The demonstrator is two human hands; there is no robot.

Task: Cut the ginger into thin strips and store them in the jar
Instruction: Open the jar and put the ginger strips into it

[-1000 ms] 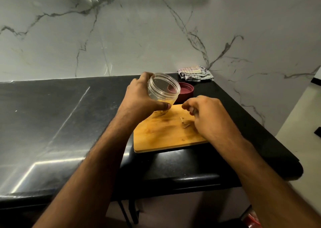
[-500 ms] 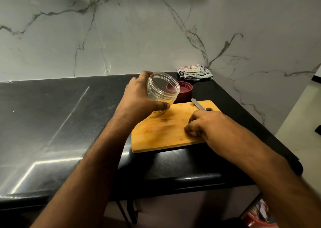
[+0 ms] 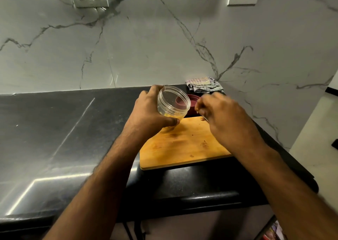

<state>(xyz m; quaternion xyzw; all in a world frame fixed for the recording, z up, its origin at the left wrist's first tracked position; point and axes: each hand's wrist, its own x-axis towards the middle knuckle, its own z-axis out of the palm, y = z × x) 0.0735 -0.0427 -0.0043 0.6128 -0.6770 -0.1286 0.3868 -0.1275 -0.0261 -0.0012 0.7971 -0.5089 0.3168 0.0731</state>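
We hold the jar (image 3: 173,103) in the left hand (image 3: 150,112), fingers and thumb wrapped round its wall, mouth tilted toward 3 o'clock. It hangs just above the far-left corner of the board (image 3: 182,144). A small yellow heap of ginger (image 3: 172,115) lies in its lower side.

Right hand (image 3: 219,115) sits just beside the jar mouth, at 3 o'clock from it, fingers curled inward and blurred. Whether they pinch strips we cannot tell.

Step, as we judge it: loading cut ginger into the jar, late in the task. Only a few scraps (image 3: 204,143) show on the board, toward its right edge — the bulk appears to be in the jar already.

The red lid (image 3: 192,98) rests on the counter (image 3: 54,130) at 12 o'clock from the board, partly seen through the jar. A folded cloth (image 3: 204,83) lies beyond it against the wall.

Next move, in our view: bring the right fingertips over the mouth and release — keeping the jar tilted just enough to receive without spilling. After that, gather the remaining scraps, set the jar upright, fit the lid.
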